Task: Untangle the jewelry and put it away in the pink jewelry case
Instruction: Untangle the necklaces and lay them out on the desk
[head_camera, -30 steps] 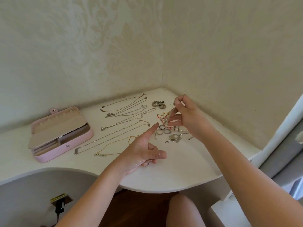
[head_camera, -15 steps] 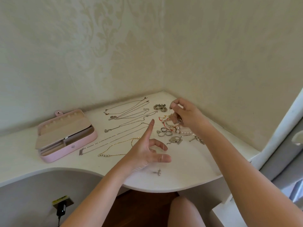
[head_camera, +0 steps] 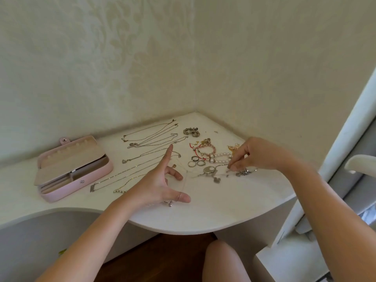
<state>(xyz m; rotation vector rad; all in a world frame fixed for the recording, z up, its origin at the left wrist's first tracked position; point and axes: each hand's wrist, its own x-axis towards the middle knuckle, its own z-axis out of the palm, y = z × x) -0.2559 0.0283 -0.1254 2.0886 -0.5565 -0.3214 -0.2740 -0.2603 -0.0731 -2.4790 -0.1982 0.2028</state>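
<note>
The pink jewelry case (head_camera: 81,182) lies open at the left of the white corner desk (head_camera: 213,212). Several untangled necklaces (head_camera: 150,139) are laid in rows between the case and my left hand (head_camera: 156,184). That hand hovers with its index finger straight, and a thin chain runs over its thumb with a small pendant (head_camera: 170,204) dangling below. The chain stretches right to my right hand (head_camera: 256,154), which pinches its other end low over the desk. A jewelry pile sits there: pearl bracelet (head_camera: 221,156), round silver pendant (head_camera: 209,170), rings (head_camera: 195,163), pink bead bracelet (head_camera: 206,149).
A beaded cluster (head_camera: 191,132) lies near the wall corner. Patterned walls close in the desk at the back and right. A white chair arm (head_camera: 360,162) sticks in at the right edge. My knee (head_camera: 221,261) is below the desk's curved front edge.
My right hand has come down from above the pile to the desk surface right of the round pendant. My left hand stayed in place; the small pendant now hangs under its thumb.
</note>
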